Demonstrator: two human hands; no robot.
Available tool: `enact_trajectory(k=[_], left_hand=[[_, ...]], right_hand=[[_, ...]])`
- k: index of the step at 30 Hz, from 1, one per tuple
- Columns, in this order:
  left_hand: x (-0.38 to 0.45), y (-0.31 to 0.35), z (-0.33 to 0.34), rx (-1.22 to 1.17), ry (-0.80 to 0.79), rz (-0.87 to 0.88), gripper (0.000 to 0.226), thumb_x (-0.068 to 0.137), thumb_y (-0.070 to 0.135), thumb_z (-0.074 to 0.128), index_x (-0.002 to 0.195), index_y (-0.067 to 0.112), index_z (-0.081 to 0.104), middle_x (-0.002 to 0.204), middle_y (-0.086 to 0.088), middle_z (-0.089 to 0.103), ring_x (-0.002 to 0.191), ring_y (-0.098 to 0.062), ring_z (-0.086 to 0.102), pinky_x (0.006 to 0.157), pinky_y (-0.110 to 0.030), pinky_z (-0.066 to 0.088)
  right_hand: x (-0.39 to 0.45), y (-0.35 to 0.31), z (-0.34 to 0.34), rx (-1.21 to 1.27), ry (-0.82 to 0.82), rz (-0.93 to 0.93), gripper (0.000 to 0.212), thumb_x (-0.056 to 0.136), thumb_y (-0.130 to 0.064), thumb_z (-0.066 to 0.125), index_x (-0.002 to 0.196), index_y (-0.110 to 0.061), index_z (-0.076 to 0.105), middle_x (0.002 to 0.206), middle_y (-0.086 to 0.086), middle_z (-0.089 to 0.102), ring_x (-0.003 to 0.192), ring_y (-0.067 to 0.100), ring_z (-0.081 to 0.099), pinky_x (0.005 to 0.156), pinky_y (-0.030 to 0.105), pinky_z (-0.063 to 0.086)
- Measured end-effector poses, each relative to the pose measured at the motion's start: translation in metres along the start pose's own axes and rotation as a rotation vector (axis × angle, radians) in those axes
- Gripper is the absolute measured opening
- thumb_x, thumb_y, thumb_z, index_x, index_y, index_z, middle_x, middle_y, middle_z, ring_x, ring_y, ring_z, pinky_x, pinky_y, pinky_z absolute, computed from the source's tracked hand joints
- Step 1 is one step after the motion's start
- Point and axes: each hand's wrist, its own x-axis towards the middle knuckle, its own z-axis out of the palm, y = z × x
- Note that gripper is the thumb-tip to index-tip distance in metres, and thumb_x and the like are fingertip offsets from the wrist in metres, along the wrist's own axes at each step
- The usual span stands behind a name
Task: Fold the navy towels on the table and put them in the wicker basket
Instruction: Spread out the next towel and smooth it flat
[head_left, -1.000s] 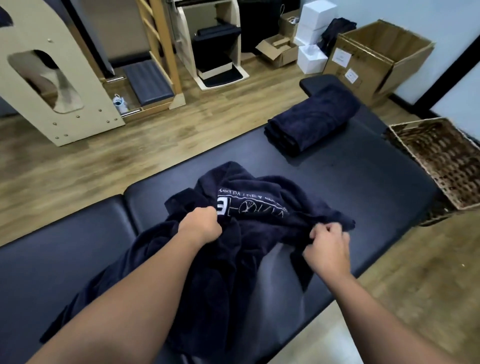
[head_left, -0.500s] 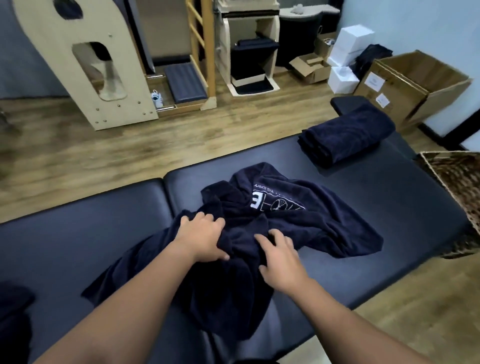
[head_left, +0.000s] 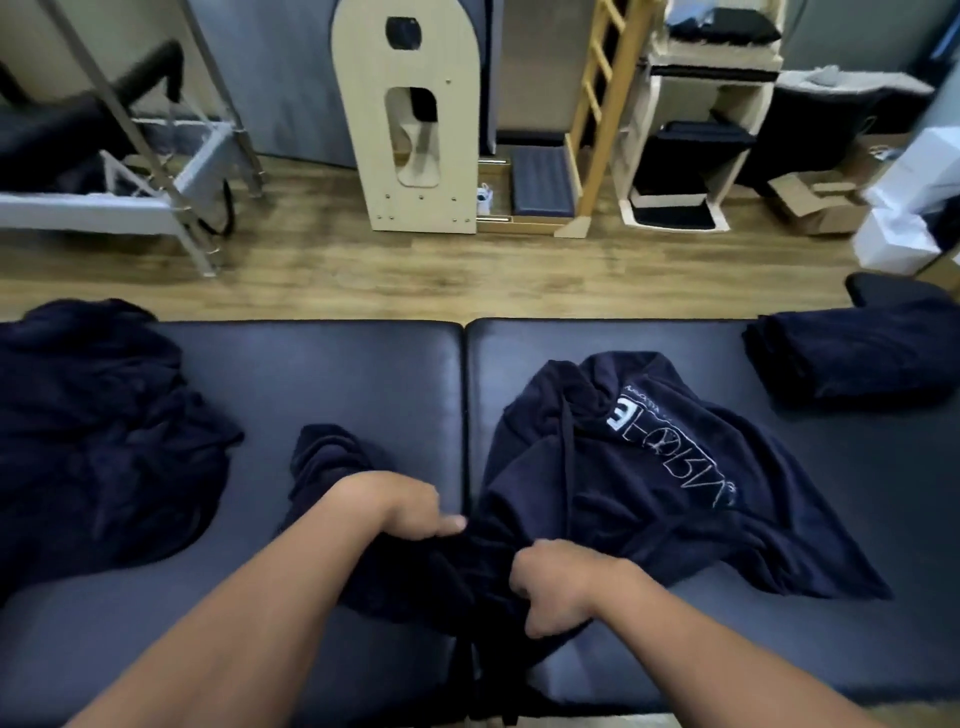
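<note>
Navy towel in hand: I see the crumpled navy towel (head_left: 665, 483) lying across the seam of the padded table (head_left: 363, 374), most of it on the right cushion, white lettering facing up.
Left hand: my left hand (head_left: 400, 506) clutches a bunch of this towel at its near left part, fingers curled into the cloth, one finger pointing right.
Right hand: my right hand (head_left: 558, 587) is clenched round a gathered fold of the same towel, just right of the left hand and nearer to me.
Other towels: an unfolded heap (head_left: 98, 426) sits at the far left of the table, well apart from my hands; a folded stack (head_left: 852, 353) rests at the far right edge.
Basket: I cannot see it from this view.
Surroundings: beyond the table lie a wooden floor (head_left: 415, 270), a pale arched wooden unit (head_left: 415, 130), a ladder frame (head_left: 597, 104) and white boxes (head_left: 904, 228) at the far right.
</note>
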Motion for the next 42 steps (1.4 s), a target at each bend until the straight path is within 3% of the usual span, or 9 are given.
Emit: enact_trajectory(k=[6,11,15,21,27,31,33,37,42], left_hand=[[-0.012,-0.027,0.067,-0.126,0.112,-0.180,0.022,0.097,0.022,0.045,0.095,0.005,0.059,0.075,-0.013,0.074,0.040,-0.021,0.061,0.063,-0.034,0.059],[-0.022,-0.040,0.106,-0.171,0.551,-0.345,0.022,0.090,0.012,0.046,0.112,0.015,0.046,0.086,-0.002,0.057,0.071,-0.026,0.055,0.060,-0.037,0.041],[-0.033,-0.047,0.127,-0.348,0.737,-0.491,0.035,0.087,0.015,0.046,0.120,0.021,0.035,0.078,-0.002,0.055,0.063,-0.027,0.052,0.057,-0.036,0.042],[-0.040,-0.067,0.154,-0.611,0.705,-0.522,0.072,0.076,0.013,0.054,0.137,0.035,0.025,0.111,-0.004,0.036,0.081,-0.030,0.052,0.070,-0.040,0.048],[-0.053,-0.081,0.149,-0.517,0.813,-0.549,0.026,0.079,0.019,0.056,0.103,0.014,0.048,0.092,-0.006,0.055,0.087,-0.036,0.058,0.069,-0.039,0.049],[-0.058,-0.086,0.153,-0.559,0.848,-0.607,0.034,0.085,0.027,0.054,0.116,0.018,0.044,0.096,-0.005,0.055,0.089,-0.035,0.059,0.068,-0.038,0.045],[-0.058,-0.090,0.156,-0.587,0.795,-0.643,0.024,0.084,0.030,0.053,0.104,0.020,0.048,0.095,-0.005,0.059,0.085,-0.033,0.056,0.070,-0.038,0.048],[-0.050,-0.096,0.163,-0.750,0.697,-0.704,0.024,0.086,0.043,0.051,0.081,0.019,0.053,0.099,-0.006,0.053,0.085,-0.031,0.054,0.078,-0.036,0.046],[-0.040,-0.105,0.172,-0.985,0.705,-0.680,0.021,0.086,0.028,0.054,0.102,0.019,0.044,0.108,-0.008,0.048,0.106,-0.038,0.054,0.090,-0.042,0.045]], right_hand=[[0.014,-0.014,-0.012,0.234,-0.290,-0.017,0.038,0.085,-0.052,0.072,0.081,-0.015,0.069,0.070,0.001,0.059,0.063,0.019,0.056,0.057,0.033,0.051],[0.043,-0.018,-0.028,-0.009,0.166,-0.067,0.019,0.082,-0.038,0.069,0.094,-0.029,0.057,0.099,-0.003,0.067,0.091,0.024,0.065,0.079,0.042,0.057],[0.050,-0.031,-0.028,-0.218,-0.037,-0.082,0.077,0.065,-0.050,0.084,0.126,-0.031,0.040,0.118,0.001,0.051,0.105,0.029,0.058,0.081,0.044,0.053],[0.065,-0.045,-0.053,-0.256,0.155,-0.101,0.012,0.076,-0.022,0.065,0.086,-0.024,0.060,0.095,0.004,0.065,0.089,0.031,0.064,0.074,0.038,0.056],[0.088,-0.034,-0.102,0.213,0.901,0.199,0.018,0.095,-0.021,0.057,0.111,-0.020,0.066,0.115,0.010,0.062,0.107,0.035,0.059,0.081,0.039,0.045],[0.093,-0.041,-0.089,-0.035,0.985,0.122,0.032,0.091,-0.028,0.067,0.121,-0.019,0.063,0.122,0.008,0.055,0.113,0.036,0.047,0.091,0.049,0.042],[0.096,-0.049,-0.079,-0.146,0.905,-0.056,0.029,0.088,-0.034,0.069,0.114,-0.023,0.067,0.115,0.005,0.057,0.110,0.035,0.049,0.091,0.047,0.044],[0.104,-0.067,-0.058,-0.150,0.332,-0.168,0.051,0.090,-0.048,0.065,0.133,-0.024,0.055,0.127,0.005,0.057,0.119,0.030,0.055,0.096,0.041,0.048],[0.120,-0.089,-0.046,-0.163,0.460,-0.183,0.039,0.096,-0.044,0.057,0.125,-0.020,0.058,0.121,0.005,0.061,0.112,0.031,0.060,0.082,0.038,0.049]])
